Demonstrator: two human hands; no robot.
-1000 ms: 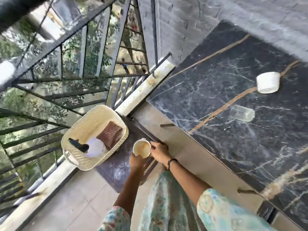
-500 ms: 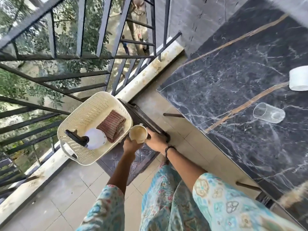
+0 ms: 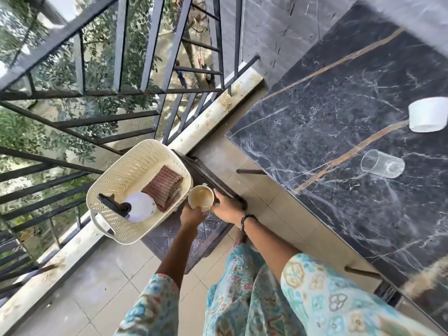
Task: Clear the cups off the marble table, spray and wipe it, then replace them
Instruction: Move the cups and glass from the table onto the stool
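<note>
I hold a cream cup (image 3: 200, 197) over a low dark stool (image 3: 213, 175), beside a cream basket (image 3: 126, 166). My left hand (image 3: 191, 215) grips the cup from below. My right hand (image 3: 225, 207) holds its right side. In the basket lie a white spray bottle (image 3: 140, 206) with a black trigger and a folded brown striped cloth (image 3: 163, 187). On the black marble table (image 3: 339, 105) to the right stand a white cup (image 3: 428, 113) and a clear glass (image 3: 381, 163).
A dark metal railing (image 3: 116, 93) runs along the balcony's left side, with a pale stone ledge (image 3: 213, 110) under it. Beige floor tiles (image 3: 101, 282) lie between the stool and the table. My patterned dress fills the bottom of the view.
The view has shifted left, so the table's cups sit farther right. The cream cup and both hands stay together by the basket, slightly nearer its rim.
</note>
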